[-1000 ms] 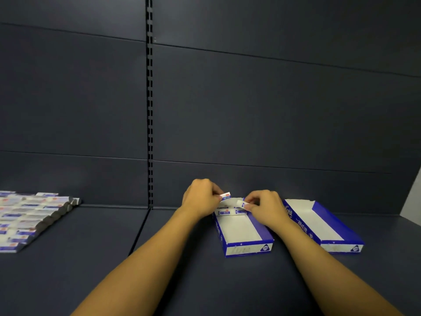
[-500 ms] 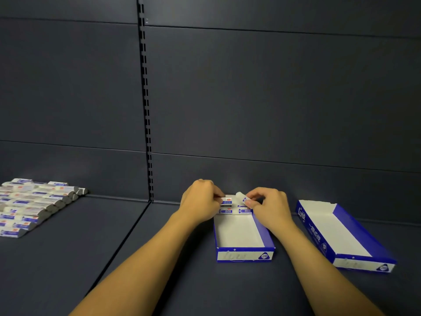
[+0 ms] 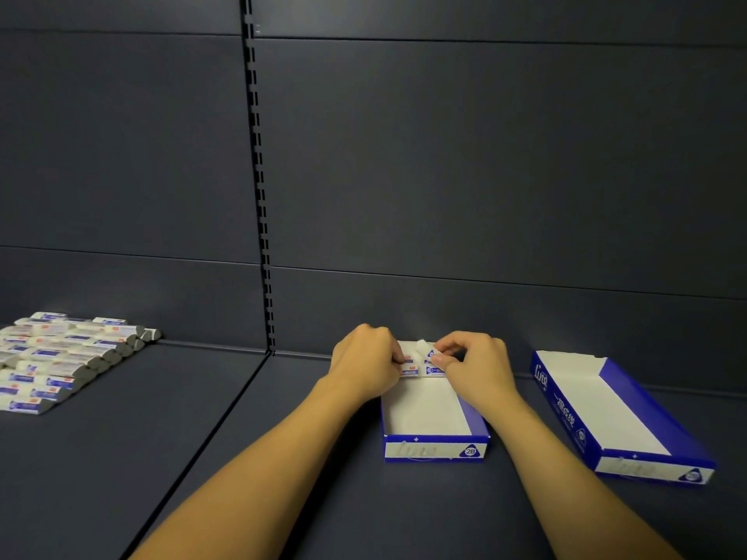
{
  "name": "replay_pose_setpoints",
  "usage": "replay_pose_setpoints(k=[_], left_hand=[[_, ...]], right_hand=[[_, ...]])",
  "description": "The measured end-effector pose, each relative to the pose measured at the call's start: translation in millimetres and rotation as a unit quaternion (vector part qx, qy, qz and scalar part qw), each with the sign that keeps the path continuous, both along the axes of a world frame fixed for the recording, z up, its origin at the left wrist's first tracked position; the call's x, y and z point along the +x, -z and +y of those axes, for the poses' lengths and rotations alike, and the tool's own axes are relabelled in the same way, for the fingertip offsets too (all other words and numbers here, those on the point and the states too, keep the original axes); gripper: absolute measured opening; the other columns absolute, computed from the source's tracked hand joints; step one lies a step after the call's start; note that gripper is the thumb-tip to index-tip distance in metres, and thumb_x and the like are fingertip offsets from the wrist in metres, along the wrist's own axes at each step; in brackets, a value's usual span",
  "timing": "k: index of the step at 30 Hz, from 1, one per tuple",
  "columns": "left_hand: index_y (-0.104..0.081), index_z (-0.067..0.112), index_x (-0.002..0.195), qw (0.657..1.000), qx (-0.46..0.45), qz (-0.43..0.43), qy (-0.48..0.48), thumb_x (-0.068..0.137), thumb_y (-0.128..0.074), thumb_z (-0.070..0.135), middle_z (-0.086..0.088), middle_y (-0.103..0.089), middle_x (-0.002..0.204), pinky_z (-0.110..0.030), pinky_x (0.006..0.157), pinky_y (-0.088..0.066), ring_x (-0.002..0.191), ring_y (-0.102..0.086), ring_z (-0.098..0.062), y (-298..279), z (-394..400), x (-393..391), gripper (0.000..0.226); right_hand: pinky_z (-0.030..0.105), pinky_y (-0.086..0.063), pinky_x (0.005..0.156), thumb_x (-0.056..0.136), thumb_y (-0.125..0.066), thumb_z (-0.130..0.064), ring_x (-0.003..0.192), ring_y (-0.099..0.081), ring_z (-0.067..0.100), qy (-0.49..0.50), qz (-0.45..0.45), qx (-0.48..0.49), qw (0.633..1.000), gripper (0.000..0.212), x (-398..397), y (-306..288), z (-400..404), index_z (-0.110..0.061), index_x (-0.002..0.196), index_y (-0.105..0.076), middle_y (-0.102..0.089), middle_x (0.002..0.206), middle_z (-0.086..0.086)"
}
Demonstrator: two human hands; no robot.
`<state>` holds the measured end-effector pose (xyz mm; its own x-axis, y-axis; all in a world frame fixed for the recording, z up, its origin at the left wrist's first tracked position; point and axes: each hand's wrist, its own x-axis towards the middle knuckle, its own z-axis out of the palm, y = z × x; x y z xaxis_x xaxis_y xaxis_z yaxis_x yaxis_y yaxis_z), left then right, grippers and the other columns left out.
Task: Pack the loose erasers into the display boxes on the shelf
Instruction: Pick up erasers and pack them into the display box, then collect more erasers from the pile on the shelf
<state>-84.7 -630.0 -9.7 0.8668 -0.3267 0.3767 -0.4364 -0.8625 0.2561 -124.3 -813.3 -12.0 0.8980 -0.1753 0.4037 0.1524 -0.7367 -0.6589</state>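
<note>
While both hands work at the far end of the centre display box (image 3: pixel 434 422), the right hand (image 3: pixel 475 363) pinches one eraser (image 3: pixel 423 346) in its grip; the left hand (image 3: pixel 366 363) presses seated erasers (image 3: pixel 409 365). Light, slightly rubbery, sleeve likely slick: pinch the long sides.

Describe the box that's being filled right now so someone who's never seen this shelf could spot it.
On the dark shelf, right of the slotted upright, two blue and white boxes lie open. It is the left box, straight on, with both hands at its far end. Unlike the angled, empty right box, it holds a few erasers and shows a 2B mark in front.
</note>
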Motion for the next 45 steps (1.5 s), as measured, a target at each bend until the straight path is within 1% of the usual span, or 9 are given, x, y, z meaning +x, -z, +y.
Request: replay_pose_setpoints(k=[4, 8, 25, 28, 31, 33, 38, 42, 45], left_hand=[[-0.079, 0.029, 0.107, 0.999, 0.023, -0.022, -0.015, 0.091, -0.069, 0.029, 0.004, -0.072, 0.107, -0.038, 0.082, -0.057, 0.109, -0.057, -0.019, 0.9, -3.1, 0.6, 0.018], [-0.080, 0.024, 0.105, 0.999, 0.038, -0.028, -0.014, 0.091, -0.069, 0.025, 0.002, -0.072, 0.106, -0.040, 0.083, -0.058, 0.108, -0.057, -0.021, 1.4, -2.4, 2.3, 0.018], [-0.078, 0.017, 0.107, 0.997, 0.072, -0.032, 0.001, 0.092, -0.069, 0.025, -0.003, -0.072, 0.105, -0.039, 0.082, -0.060, 0.097, -0.064, -0.022, 5.5, -2.6, 5.6, 0.019], [-0.076, 0.015, 0.107, 0.997, 0.073, -0.034, 0.005, 0.093, -0.068, 0.025, -0.004, -0.071, 0.104, -0.037, 0.082, -0.060, 0.097, -0.063, -0.021, 5.4, -3.1, 3.9, 0.019], [-0.076, 0.014, 0.105, 0.996, 0.075, -0.035, 0.011, 0.093, -0.068, 0.025, -0.004, -0.071, 0.102, -0.038, 0.080, -0.060, 0.095, -0.064, -0.021, 5.6, -2.5, 3.8, 0.018], [-0.076, 0.014, 0.103, 0.997, 0.074, -0.033, 0.011, 0.092, -0.069, 0.025, -0.005, -0.071, 0.101, -0.039, 0.079, -0.061, 0.094, -0.064, -0.022, 6.2, -1.8, 3.6, 0.017], [-0.077, 0.014, 0.100, 0.998, 0.058, -0.022, 0.005, 0.090, -0.071, 0.022, -0.004, -0.071, 0.099, -0.041, 0.078, -0.061, 0.095, -0.065, -0.024, 7.8, 0.3, 4.8, 0.014], [-0.079, 0.014, 0.100, 0.999, 0.036, -0.008, 0.010, 0.089, -0.072, 0.021, -0.005, -0.073, 0.099, -0.041, 0.080, -0.060, 0.095, -0.066, -0.025, 8.0, 1.9, 5.2, 0.015], [-0.080, 0.015, 0.100, 1.000, 0.020, 0.000, 0.016, 0.088, -0.072, 0.018, -0.005, -0.074, 0.099, -0.042, 0.081, -0.060, 0.094, -0.066, -0.026, 8.8, 3.6, 5.5, 0.015]], right_hand=[[0.034, -0.060, 0.067, 0.088, -0.076, -0.026, 0.075, -0.066, 0.011, 0.023, 0.001, -0.043, 0.999, 0.016, -3.1, 1.9, 3.9, -0.036, 0.082, -0.065, -0.068, 0.081, -0.014], [0.029, -0.057, 0.066, 0.089, -0.074, -0.028, 0.079, -0.065, 0.012, 0.041, 0.015, -0.070, 0.997, 0.005, -5.5, 3.0, 7.6, -0.030, 0.093, -0.071, -0.071, 0.090, -0.010], [0.025, -0.056, 0.071, 0.092, -0.072, -0.028, 0.092, -0.067, 0.015, 0.051, 0.052, -0.143, 0.987, 0.015, -9.4, -4.7, 12.6, -0.027, 0.107, -0.071, -0.070, 0.113, -0.004], [0.023, -0.054, 0.070, 0.091, -0.073, -0.028, 0.090, -0.064, 0.014, 0.044, 0.052, -0.137, 0.988, 0.014, -6.4, -10.2, 11.4, -0.027, 0.105, -0.072, -0.069, 0.113, -0.004], [0.017, -0.047, 0.062, 0.091, -0.073, -0.028, 0.087, -0.062, 0.011, 0.030, 0.058, -0.135, 0.989, 0.011, -2.5, -12.3, 9.4, -0.026, 0.102, -0.073, -0.068, 0.112, -0.004], [0.018, -0.047, 0.063, 0.091, -0.073, -0.025, 0.086, -0.061, 0.011, 0.017, 0.068, -0.143, 0.987, 0.010, -2.0, -11.9, 7.9, -0.024, 0.101, -0.075, -0.069, 0.110, -0.003], [0.029, -0.057, 0.074, 0.089, -0.074, -0.023, 0.088, -0.064, 0.013, 0.004, 0.091, -0.171, 0.981, 0.011, -3.4, -13.1, 3.8, -0.021, 0.099, -0.078, -0.071, 0.106, -0.003], [0.024, -0.051, 0.069, 0.091, -0.072, -0.026, 0.089, -0.064, 0.013, 0.004, 0.100, -0.220, 0.970, 0.014, -2.6, -13.6, 8.7, -0.021, 0.103, -0.076, -0.071, 0.111, -0.001], [0.024, -0.052, 0.071, 0.092, -0.071, -0.029, 0.095, -0.066, 0.017, 0.000, 0.109, -0.254, 0.961, 0.019, -2.6, -12.4, 12.4, -0.020, 0.108, -0.075, -0.070, 0.114, -0.001]])
